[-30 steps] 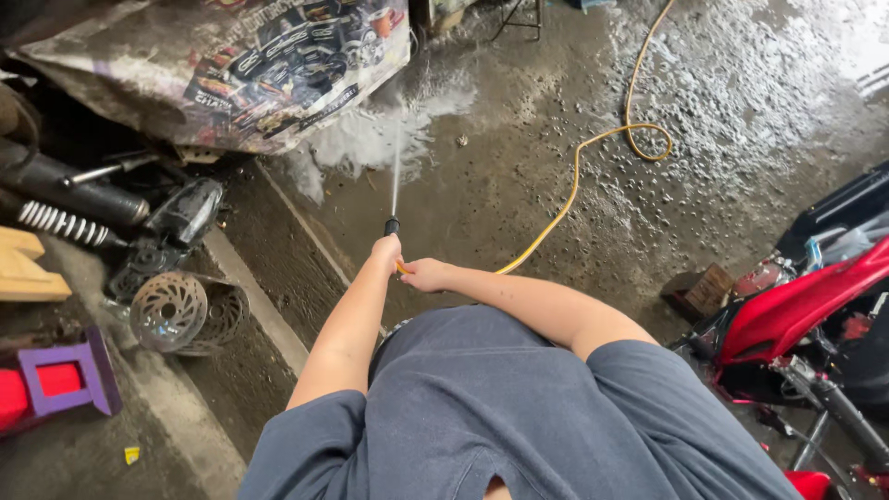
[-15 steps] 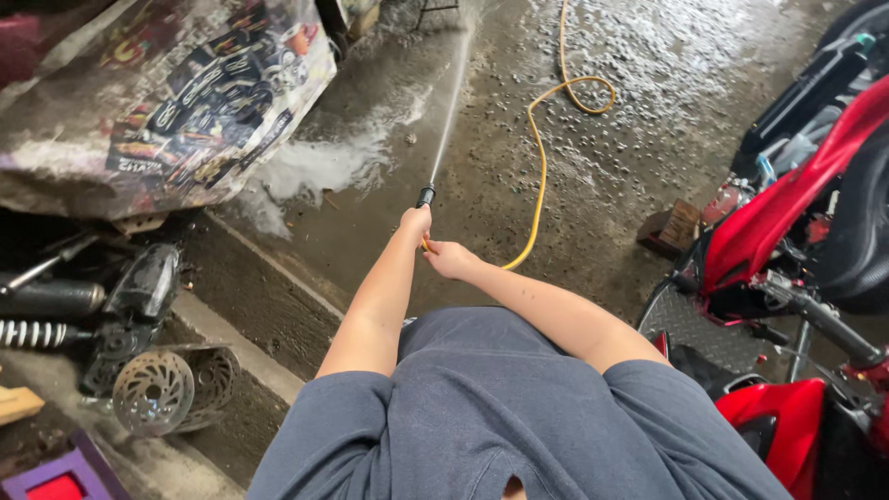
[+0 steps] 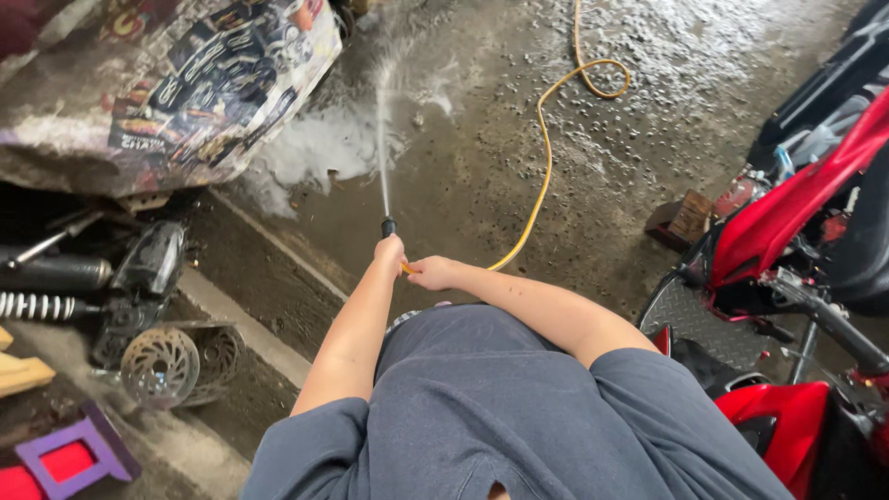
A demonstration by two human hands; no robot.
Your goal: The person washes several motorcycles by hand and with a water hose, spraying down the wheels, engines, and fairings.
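Nozzle (image 3: 389,227) juts beyond left hand (image 3: 389,250); right hand (image 3: 431,273) grips hose (image 3: 542,176) behind.

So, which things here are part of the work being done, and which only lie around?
In use: left hand, right hand, black spray nozzle, long yellow hose, wet concrete floor.

Lying about: red motorcycle, round metal brake disc, chrome coil spring, purple frame.
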